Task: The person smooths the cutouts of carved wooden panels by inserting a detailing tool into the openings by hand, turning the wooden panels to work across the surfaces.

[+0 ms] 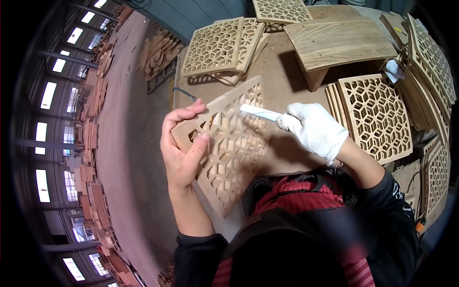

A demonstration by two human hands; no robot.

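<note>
My bare left hand (pixel 182 148) grips the edge of a wooden lattice panel (pixel 217 181), its thumb on the near face and its fingers around the left corner. The panel is tilted up above the table and cut through with a geometric pattern. My right hand (pixel 316 130), in a white glove, is closed around one end of a flat, pale stick (pixel 260 113). Its far tip lies over the panel's upper right part; whether it touches the wood I cannot tell. What the stick is made of does not show.
Stacked lattice panels lie at the table's back (pixel 213 45) and right (pixel 375 115). A low wooden stand (pixel 339 43) occupies the back right. More panels (pixel 432 57) lean at the far right. Left of the table, curved wooden pieces (pixel 160 55) are piled beside the aisle floor (pixel 112 158).
</note>
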